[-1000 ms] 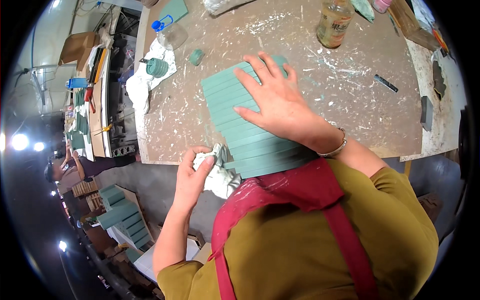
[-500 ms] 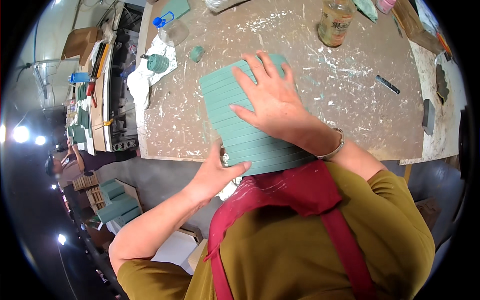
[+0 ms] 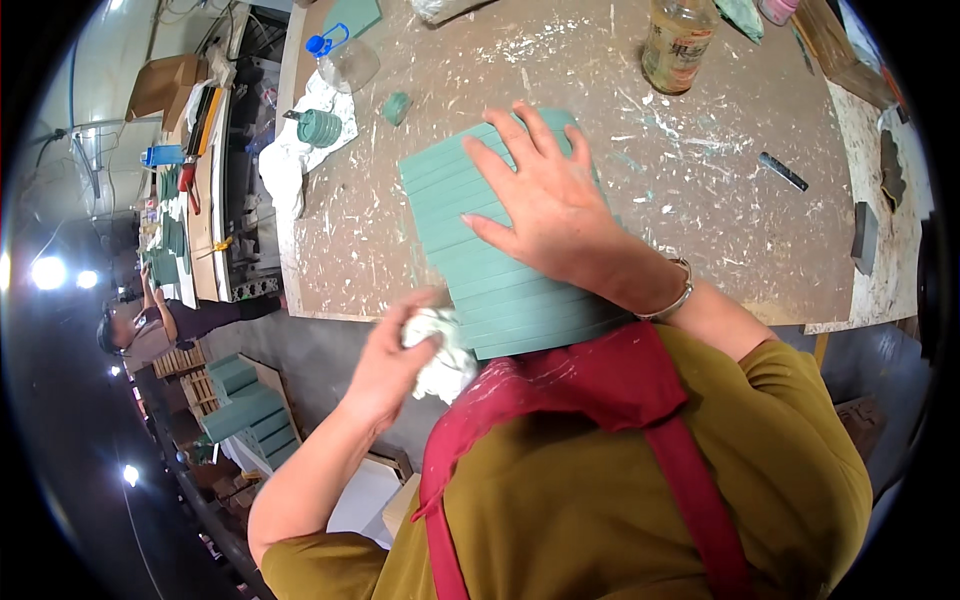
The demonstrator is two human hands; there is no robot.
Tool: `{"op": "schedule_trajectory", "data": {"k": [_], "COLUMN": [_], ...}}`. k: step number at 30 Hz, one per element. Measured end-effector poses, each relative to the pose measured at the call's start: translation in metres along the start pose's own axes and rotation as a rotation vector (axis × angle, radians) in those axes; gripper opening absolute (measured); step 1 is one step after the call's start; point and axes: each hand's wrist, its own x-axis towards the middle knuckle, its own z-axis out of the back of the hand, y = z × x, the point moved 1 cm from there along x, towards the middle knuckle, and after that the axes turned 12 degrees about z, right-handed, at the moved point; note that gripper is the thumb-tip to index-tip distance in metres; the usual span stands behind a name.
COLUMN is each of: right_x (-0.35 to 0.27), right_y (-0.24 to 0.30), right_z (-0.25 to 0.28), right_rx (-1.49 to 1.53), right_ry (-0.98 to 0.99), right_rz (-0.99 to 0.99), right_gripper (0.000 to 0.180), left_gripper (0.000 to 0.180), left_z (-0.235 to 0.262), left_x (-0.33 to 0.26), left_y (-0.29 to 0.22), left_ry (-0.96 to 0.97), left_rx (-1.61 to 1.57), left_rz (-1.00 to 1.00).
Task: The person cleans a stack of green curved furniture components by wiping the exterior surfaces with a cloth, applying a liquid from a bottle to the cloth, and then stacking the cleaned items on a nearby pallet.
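Note:
A green slatted board or box [image 3: 440,215], marked with parallel grooves, sits at the near edge of the table and reaches to my red apron. Across its top my right hand [image 3: 555,205] lies flat with the fingers spread. My left hand [image 3: 385,365] is closed on a crumpled white cloth [image 3: 445,368], beside the green piece's near left corner and just off the table edge. Part of the cloth is hidden by the fingers.
On the scuffed table [image 3: 740,250] stand a glass jar [image 3: 676,50] and a clear jug [image 3: 350,68]. A green ribbed roll [image 3: 318,127] rests on another white cloth [image 3: 280,170]. A dark strip [image 3: 783,171] lies right. Another person [image 3: 155,325] works at far left.
My left hand has drawn back to the left and down from the green piece's corner, bringing the white cloth into clearer view. The right hand has stayed in place.

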Motion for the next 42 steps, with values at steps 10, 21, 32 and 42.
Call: {"op": "schedule_trajectory", "data": {"k": [10,21,32,42], "right_x": [0.0,0.003,0.008,0.009], "right_y": [-0.002,0.0,0.004,0.011], "right_z": [-0.004,0.0,0.01,0.008], "right_rx": [-0.009,-0.012,-0.019,-0.029], "right_ry": [-0.071,-0.032,0.056,0.032], "right_rz": [0.02,0.027,-0.013,-0.039], "right_gripper": [0.062,0.065,0.051,0.046], "left_gripper": [0.041,0.036,0.034,0.032], "left_z": [-0.013,0.002,-0.01,-0.004], "left_x": [0.005,0.017,0.062,0.075], "left_y": [0.012,0.025,-0.004,-0.084], "left_ry": [-0.024,-0.168,-0.353,-0.458], "left_rx": [1.103,0.9,0.92,0.901], "left_rz": [-1.189,-1.075,-1.264,-1.293]}}
